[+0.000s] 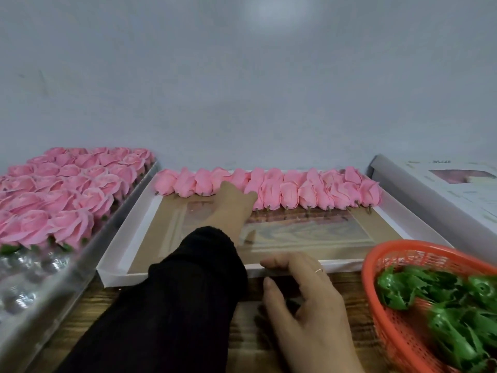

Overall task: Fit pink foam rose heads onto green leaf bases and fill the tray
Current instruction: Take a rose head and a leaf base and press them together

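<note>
Head view: the left hand (pixel 234 203) reaches, fingers hidden, into the row of roses (pixel 269 188) along the far edge of the white tray (pixel 118 243), so its grasp cannot be told; the right hand (pixel 304 289) rests loose and empty on the near rim, beside the basket (pixel 376 278) of leaf bases (pixel 419 286). A careless push there could likely topple neighbouring roses or shift the tray. Print on the box (pixel 443 184) at far right is too blurred to read.

The white tray's (pixel 126 232) brown floor lies open below the rose row (pixel 309 189); an orange basket (pixel 376 292) crowds its right corner.
</note>
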`<state>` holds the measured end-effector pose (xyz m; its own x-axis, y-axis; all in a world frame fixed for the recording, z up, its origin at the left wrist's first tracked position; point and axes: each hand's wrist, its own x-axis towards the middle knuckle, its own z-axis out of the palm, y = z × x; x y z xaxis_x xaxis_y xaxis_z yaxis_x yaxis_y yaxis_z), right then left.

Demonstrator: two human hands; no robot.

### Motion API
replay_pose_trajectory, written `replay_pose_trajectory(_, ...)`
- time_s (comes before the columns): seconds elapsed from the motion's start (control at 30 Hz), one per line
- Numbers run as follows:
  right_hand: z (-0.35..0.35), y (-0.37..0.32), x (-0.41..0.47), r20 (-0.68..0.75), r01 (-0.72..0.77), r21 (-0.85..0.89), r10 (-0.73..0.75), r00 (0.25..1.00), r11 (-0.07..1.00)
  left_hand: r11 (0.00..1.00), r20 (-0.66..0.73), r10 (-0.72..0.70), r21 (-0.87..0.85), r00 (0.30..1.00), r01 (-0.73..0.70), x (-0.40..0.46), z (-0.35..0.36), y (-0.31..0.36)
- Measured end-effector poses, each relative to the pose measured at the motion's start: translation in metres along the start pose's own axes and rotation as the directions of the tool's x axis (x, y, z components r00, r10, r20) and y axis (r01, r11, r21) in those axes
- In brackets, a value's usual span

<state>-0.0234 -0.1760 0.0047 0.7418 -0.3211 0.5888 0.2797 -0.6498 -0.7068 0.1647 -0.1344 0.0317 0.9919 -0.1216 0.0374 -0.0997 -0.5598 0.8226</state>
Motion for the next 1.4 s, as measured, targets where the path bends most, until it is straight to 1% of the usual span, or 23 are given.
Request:
replay_pose_trajectory(0.13, 0.0, 0.001, 0.0, 0.019, 0.009, 0.007, -0.009, 1.0, 1.0, 0.999, -0.007, 0.04, 0.001, 0.999, -0.04, 0.011, 0.014, 0.003)
replay_pose_trajectory(0.2, 0.0, 0.001, 0.001, 0.025, 0.02, 0.001, -0.02, 0.999, 1.0, 0.999, -0.017, 0.033, -0.002, 0.999, -0.033, 0.014, 0.018, 0.005)
replay_pose_trajectory(0.3, 0.0, 0.001, 0.001, 0.022, 0.028, 0.011, -0.028, 0.999, 1.0, 0.993, -0.043, -0.088, -0.087, 0.995, 0.084, 0.014, 0.022, 0.005)
replay_pose_trajectory(0.37, -0.001, 0.002, 0.0, 0.025, 0.017, 0.019, -0.017, 1.0, 1.0, 0.981, -0.05, -0.136, -0.147, 0.989, 0.128, 0.013, 0.022, 0.005)
replay_pose_trajectory(0.5, -0.002, 0.003, -0.001, 0.042, -0.039, 0.06, 0.036, 0.998, 0.997, 0.96, -0.108, -0.144, -0.256, 0.984, 0.112, 0.004, 0.008, 0.005)
replay_pose_trajectory(0.6, -0.004, 0.002, -0.001, 0.065, -0.071, 0.084, 0.066, 0.996, 0.994, 0.942, -0.171, -0.074, -0.336, 0.982, 0.013, -0.015, -0.011, 0.005)
replay_pose_trajectory(0.67, -0.005, 0.002, -0.001, 0.052, -0.052, 0.09, 0.047, 0.998, 0.995, 0.884, -0.199, -0.058, -0.465, 0.978, -0.042, -0.035, -0.023, 0.008)
replay_pose_trajectory(0.73, -0.004, 0.002, -0.002, 0.031, -0.019, 0.1, 0.016, 0.999, 0.995, 0.777, -0.169, -0.075, -0.627, 0.983, -0.049, -0.059, -0.035, 0.009)
replay_pose_trajectory(0.8, -0.003, 0.002, -0.004, 0.029, -0.007, 0.119, 0.004, 1.0, 0.993, 0.68, -0.13, -0.048, -0.731, 0.99, -0.063, -0.086, -0.048, 0.007)
replay_pose_trajectory(0.87, -0.003, 0.003, -0.005, 0.043, 0.005, 0.116, -0.01, 0.999, 0.993, 0.61, -0.096, -0.049, -0.791, 0.994, -0.046, -0.111, -0.059, 0.001)
replay_pose_trajectory(0.93, -0.004, 0.0, -0.007, 0.082, 0.026, 0.106, -0.035, 0.996, 0.994, 0.565, -0.054, -0.079, -0.825, 0.995, 0.0, -0.136, -0.065, -0.007)
replay_pose_trajectory(1.0, -0.005, -0.009, -0.01, 0.133, 0.036, 0.144, -0.055, 0.99, 0.989, 0.527, -0.024, -0.096, -0.849, 0.995, 0.031, -0.158, -0.066, -0.017)
replay_pose_trajectory(1.13, -0.009, -0.023, -0.021, 0.181, -0.025, 0.241, -0.019, 0.983, 0.97, 0.405, -0.009, -0.112, -0.914, 0.994, 0.038, -0.191, -0.063, -0.032)
replay_pose_trajectory(1.17, -0.01, -0.026, -0.024, 0.18, -0.044, 0.26, -0.003, 0.984, 0.965, 0.403, -0.016, -0.104, -0.915, 0.994, 0.028, -0.195, -0.062, -0.035)
replay_pose_trajectory(1.2, -0.01, -0.029, -0.026, 0.179, -0.064, 0.275, 0.014, 0.984, 0.959, 0.426, -0.029, -0.089, -0.905, 0.996, 0.011, -0.199, -0.059, -0.036)
replay_pose_trajectory(1.3, -0.012, -0.035, -0.032, 0.196, -0.122, 0.323, 0.06, 0.979, 0.939, 0.532, -0.053, -0.013, -0.846, 0.999, -0.038, -0.204, -0.054, -0.037)
replay_pose_trajectory(1.4, -0.019, -0.034, -0.036, 0.193, -0.185, 0.393, 0.115, 0.974, 0.901, 0.594, -0.037, 0.068, -0.801, 0.997, -0.071, -0.208, -0.05, -0.037)
